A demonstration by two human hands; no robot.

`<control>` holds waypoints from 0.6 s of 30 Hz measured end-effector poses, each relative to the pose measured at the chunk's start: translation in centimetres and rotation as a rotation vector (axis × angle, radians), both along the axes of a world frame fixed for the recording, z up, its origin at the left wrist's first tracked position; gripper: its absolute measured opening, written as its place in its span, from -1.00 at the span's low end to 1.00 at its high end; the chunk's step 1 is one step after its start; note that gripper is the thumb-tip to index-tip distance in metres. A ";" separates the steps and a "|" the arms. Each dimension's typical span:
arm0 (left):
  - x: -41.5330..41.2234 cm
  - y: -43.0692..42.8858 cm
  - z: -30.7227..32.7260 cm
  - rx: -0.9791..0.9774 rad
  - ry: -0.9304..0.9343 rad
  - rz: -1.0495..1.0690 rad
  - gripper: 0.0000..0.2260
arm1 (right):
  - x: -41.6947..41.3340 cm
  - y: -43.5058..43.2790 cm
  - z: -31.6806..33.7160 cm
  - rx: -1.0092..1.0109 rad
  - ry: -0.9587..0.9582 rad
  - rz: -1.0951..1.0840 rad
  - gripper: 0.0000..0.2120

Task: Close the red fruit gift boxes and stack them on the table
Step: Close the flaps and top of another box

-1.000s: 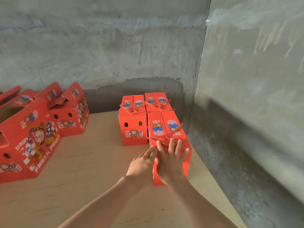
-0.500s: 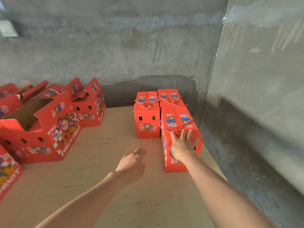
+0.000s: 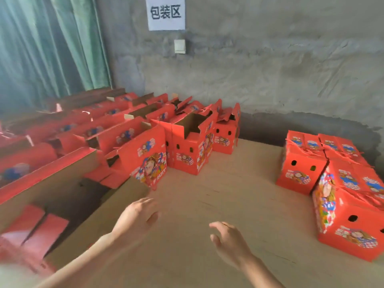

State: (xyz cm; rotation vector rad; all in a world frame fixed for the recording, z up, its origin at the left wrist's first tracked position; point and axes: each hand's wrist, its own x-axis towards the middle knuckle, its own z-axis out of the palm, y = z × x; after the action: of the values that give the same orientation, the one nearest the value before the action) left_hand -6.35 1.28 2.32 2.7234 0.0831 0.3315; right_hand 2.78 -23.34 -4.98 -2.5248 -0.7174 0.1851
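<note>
Evidently the closed boxes [image 3: 351, 217] are sitting together at the right side of the table [image 3: 239, 204], three that can be counted, lids folded down and sides touching. As far as this view is showing, all are standing on the board and none on another. The open boxes [image 3: 191, 142] are waiting in rows at the left and centre, well apart from that cluster, with flaps standing up and brown insides showing.

Both hands are hovering over the bare wood, holding nothing. The left hand [image 3: 135, 219] is reaching forward with fingers spread and relaxed, pointing toward the nearest open box [image 3: 145, 161]. The right hand [image 3: 230, 240] is hanging beside it, fingers loosely apart, near no box.

Judging from this, the person is turning to fetch the next box to close. That move is probably calling for a two-handed hold on the nearest open box, then folding the flaps down before carrying it across to the cluster. Motion blur is softening the left side, so details there are hard to tell.

The table is looking like pale plywood. Behind it a rough grey wall [image 3: 270, 69] is carrying a paper sign [image 3: 165, 12] and a switch [image 3: 179, 46], and a green curtain [image 3: 52, 44] is hanging at the left.
</note>
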 end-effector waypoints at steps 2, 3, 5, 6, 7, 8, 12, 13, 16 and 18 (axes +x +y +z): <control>-2.6 4.3 1.8 -0.043 -0.150 0.116 -0.84 | -1.5 5.4 1.3 0.028 0.013 0.052 -0.64; -3.7 6.3 2.6 -0.052 -0.202 0.168 -0.82 | -2.3 8.2 1.9 0.056 0.033 0.068 -0.64; -5.4 10.1 3.9 -0.057 -0.258 0.246 -0.77 | -4.3 13.4 2.9 0.132 0.115 0.069 -0.63; -6.2 12.0 4.2 -0.057 -0.263 0.282 -0.75 | -5.4 15.8 3.1 0.171 0.190 0.061 -0.63; -6.8 13.9 4.4 -0.050 -0.246 0.325 -0.73 | -6.5 18.0 3.2 0.205 0.304 0.053 -0.64; -7.4 15.6 4.4 -0.035 -0.213 0.372 -0.70 | -7.7 19.9 3.2 0.245 0.443 0.036 -0.64; -9.2 20.4 2.9 -0.037 -0.028 0.462 -0.59 | -11.0 24.0 2.7 0.685 1.204 -0.325 -0.67; -9.5 20.8 2.5 -0.053 -0.002 0.458 -0.58 | -11.6 24.3 2.7 0.784 1.357 -0.411 -0.67; -9.6 21.0 1.6 -0.056 -0.023 0.392 -0.58 | -13.1 24.5 2.9 0.817 1.417 -0.408 -0.67; -9.1 20.6 1.9 -0.030 -0.052 0.320 -0.58 | -13.5 24.6 3.5 0.769 1.224 -0.410 -0.67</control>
State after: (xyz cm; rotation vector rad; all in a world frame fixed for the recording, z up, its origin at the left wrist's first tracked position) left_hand -15.44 21.89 4.20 2.6667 0.5080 0.4857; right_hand -10.68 1.21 -1.52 -1.3572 0.2185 0.9630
